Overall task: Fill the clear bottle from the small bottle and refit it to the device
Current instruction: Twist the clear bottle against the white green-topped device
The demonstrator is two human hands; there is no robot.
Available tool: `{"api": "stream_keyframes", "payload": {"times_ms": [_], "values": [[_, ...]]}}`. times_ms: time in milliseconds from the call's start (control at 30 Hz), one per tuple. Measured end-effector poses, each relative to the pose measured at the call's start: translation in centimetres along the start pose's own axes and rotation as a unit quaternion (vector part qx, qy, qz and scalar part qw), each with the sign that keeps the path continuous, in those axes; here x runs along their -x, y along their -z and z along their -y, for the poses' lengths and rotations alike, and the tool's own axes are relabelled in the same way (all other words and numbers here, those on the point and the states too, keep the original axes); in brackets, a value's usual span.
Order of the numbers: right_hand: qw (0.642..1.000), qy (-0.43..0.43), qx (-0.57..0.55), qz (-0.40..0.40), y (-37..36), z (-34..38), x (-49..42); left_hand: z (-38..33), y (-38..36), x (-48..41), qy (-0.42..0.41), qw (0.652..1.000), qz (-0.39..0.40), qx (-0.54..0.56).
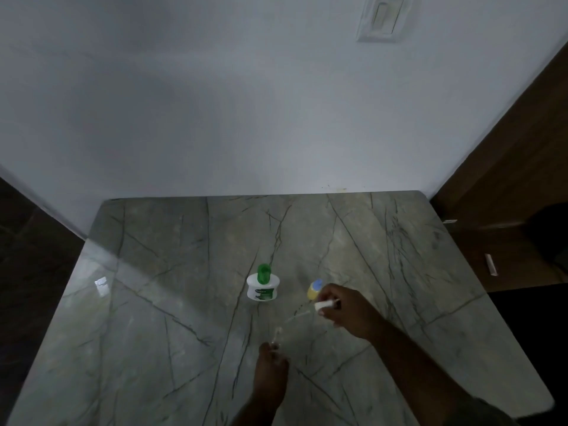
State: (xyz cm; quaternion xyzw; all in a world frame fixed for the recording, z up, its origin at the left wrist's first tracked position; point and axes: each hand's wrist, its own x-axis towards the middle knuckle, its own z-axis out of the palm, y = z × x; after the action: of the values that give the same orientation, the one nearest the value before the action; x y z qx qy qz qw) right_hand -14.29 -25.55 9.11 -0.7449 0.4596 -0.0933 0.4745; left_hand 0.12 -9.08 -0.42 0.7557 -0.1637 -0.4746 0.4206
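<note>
The device [263, 286], white with a green top, stands mid-table. Right of it stands the small yellow bottle [313, 291] with a blue cap, just behind my right hand. My right hand [347, 312] pinches a white cap with a thin rod [322, 305]; the rod slants down-left over the table. My left hand [272, 367] holds the clear bottle [277, 335] upright by its lower part; the bottle is faint and its contents cannot be made out. The rod's tip hangs a little above and right of the bottle's mouth, apart from it.
The grey veined marble table [153, 318] butts against a white wall [246, 103] carrying a switch plate [382, 18]. A brown wooden door or cabinet [516, 179] stands at the right. Dark floor lies to the left.
</note>
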Motion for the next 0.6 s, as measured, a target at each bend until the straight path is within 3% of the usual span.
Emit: {"api": "stream_keyframes", "payload": {"times_ms": [100, 233, 433, 600], "values": [[0.967, -0.14, -0.18, -0.113, -1.0, -3.9, 1.3, 0.4, 0.9, -0.8, 0.011, 1.0, -0.009, -0.008], [0.935, -0.26, -0.194, -0.143, -7.3, -6.2, 1.4, 1.0, 0.8, -1.4, 0.009, 0.999, -0.002, -0.033], [0.915, -0.281, -0.126, -0.262, -11.5, -4.3, -2.6, 2.7, 0.9, -2.5, 0.017, 1.0, -0.002, -0.026], [0.924, -0.278, -0.041, -0.26, -10.9, -4.8, -4.9, 3.2, 0.5, -3.4, 0.036, 0.999, -0.023, -0.023]]}}
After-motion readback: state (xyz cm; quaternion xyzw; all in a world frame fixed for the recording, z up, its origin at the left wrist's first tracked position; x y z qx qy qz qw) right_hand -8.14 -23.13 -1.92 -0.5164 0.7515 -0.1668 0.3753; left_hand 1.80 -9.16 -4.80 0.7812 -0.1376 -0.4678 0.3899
